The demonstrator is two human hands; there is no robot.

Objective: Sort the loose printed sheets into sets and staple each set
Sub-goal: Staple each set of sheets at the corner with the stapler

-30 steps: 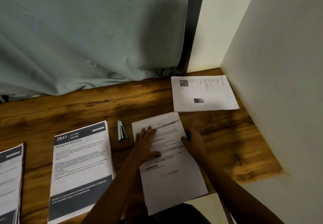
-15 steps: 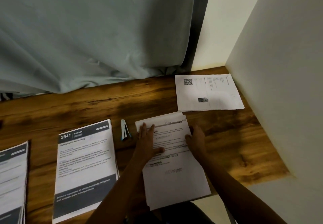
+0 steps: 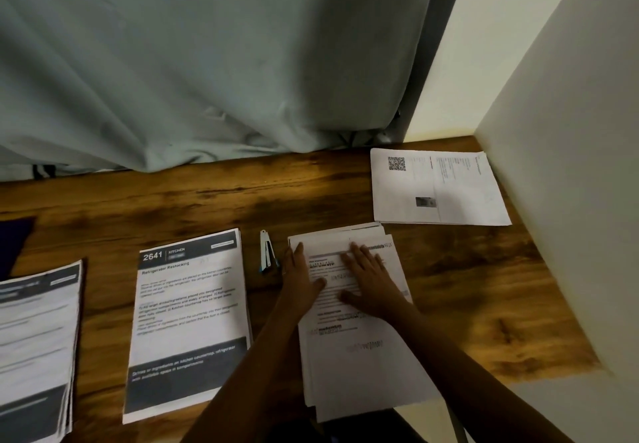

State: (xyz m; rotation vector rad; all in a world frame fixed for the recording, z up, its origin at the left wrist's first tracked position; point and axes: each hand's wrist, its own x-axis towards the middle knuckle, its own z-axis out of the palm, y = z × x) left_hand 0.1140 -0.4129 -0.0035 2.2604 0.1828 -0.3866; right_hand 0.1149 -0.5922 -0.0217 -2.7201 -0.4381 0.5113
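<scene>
A loose stack of white printed sheets (image 3: pixel 359 366) lies in front of me on the wooden desk (image 3: pixel 173 207), its sheets slightly fanned. My left hand (image 3: pixel 301 275) rests flat on the stack's left edge. My right hand (image 3: pixel 371 278) lies flat on the top sheet, fingers spread. A small blue-and-white stapler (image 3: pixel 267 251) sits just left of the stack, untouched. A set headed "2641 Kitchen" (image 3: pixel 188 321) lies to the left, and another dark-banded set (image 3: pixel 34 349) at the far left. A sheet set with a QR code (image 3: pixel 439 190) lies at the back right.
A grey curtain (image 3: pixel 207 62) hangs along the desk's back edge. A white wall (image 3: pixel 570 166) closes the right side. A dark object (image 3: pixel 14 242) shows at the far left edge. The desk's front right corner ends near my right arm.
My right hand has slid left from the stack's right edge onto the middle of the top sheet. The top sheets have shifted. My left hand stays at the left edge.
</scene>
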